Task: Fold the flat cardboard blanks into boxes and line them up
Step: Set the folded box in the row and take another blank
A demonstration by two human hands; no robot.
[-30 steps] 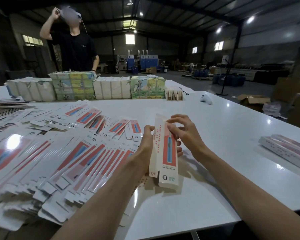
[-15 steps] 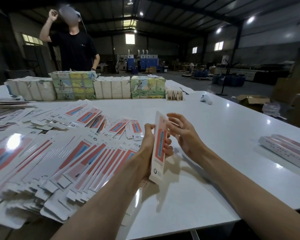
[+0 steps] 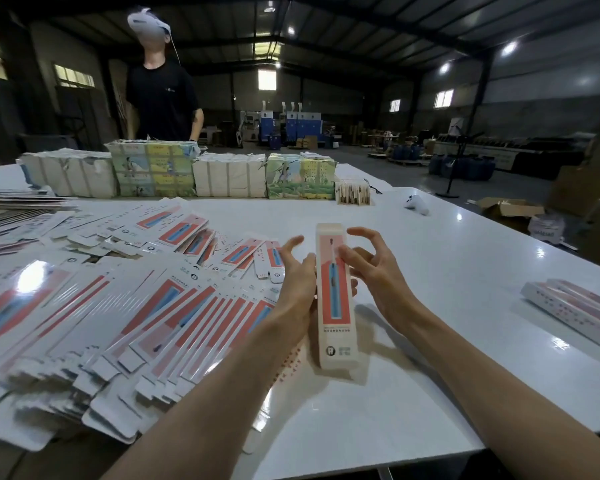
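My left hand (image 3: 297, 271) alone grips the erected box (image 3: 335, 296) above the surface's (image 3: 465, 271) near edge; my right hand (image 3: 371, 268), fingers spread, only touches it. Risk: the sleeve slips sideways or flattens, its ends possibly untucked.
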